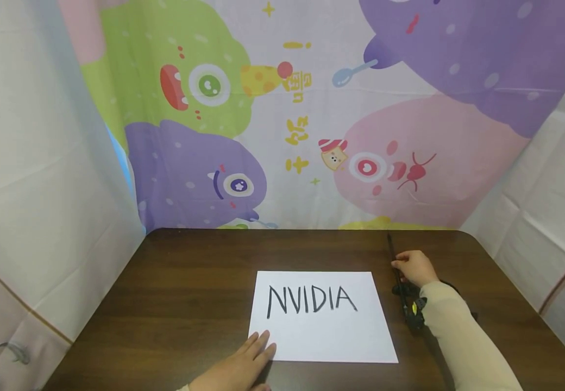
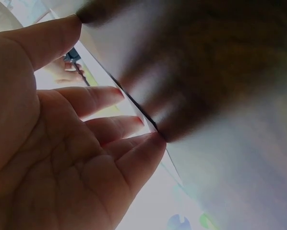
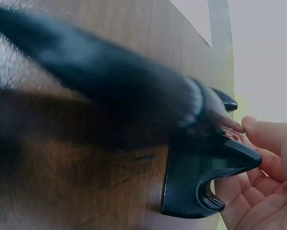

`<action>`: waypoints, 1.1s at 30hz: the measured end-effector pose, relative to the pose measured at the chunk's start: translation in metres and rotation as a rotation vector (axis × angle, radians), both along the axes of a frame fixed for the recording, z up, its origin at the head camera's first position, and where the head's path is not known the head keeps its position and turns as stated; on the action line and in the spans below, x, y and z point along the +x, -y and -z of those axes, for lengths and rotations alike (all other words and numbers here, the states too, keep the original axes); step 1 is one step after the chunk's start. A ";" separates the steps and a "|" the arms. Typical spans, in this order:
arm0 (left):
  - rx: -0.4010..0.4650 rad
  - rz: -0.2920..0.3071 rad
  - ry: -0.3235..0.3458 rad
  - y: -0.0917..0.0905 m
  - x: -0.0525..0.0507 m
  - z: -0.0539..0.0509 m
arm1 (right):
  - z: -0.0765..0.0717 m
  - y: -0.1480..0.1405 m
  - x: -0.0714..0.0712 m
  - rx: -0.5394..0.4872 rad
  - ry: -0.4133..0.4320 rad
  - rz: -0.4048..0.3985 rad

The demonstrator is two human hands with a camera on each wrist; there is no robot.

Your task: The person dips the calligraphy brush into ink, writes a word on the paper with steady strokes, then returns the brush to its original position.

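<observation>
A white sheet of paper (image 1: 331,339) lies on the table with NVIDIA written across it in black strokes. My left hand (image 1: 236,366) rests at the sheet's lower left corner, its fingers fairly straight. To the right of the paper, my right hand (image 1: 415,266) pinches the thin handle of a dark writing brush (image 3: 110,81) between thumb and fingers. The brush's tapered tip points back toward me. Beneath it stands a black notched brush rest (image 3: 186,177); whether the brush touches it I cannot tell.
The dark brown wooden table (image 1: 184,288) has rounded far corners. A cartoon-printed curtain (image 1: 302,206) hangs along its far edge, and pale fabric (image 1: 43,136) hangs at both sides. A black wrist camera (image 1: 413,314) sits on my right wrist.
</observation>
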State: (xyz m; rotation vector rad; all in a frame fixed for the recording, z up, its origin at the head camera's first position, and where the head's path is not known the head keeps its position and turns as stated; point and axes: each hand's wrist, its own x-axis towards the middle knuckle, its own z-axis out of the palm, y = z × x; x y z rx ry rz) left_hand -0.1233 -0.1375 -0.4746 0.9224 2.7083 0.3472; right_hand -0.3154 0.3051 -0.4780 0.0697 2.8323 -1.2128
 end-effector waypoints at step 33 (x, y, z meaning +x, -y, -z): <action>-0.005 -0.040 -0.095 0.005 -0.011 -0.013 | -0.026 0.005 0.016 0.159 -0.059 -0.037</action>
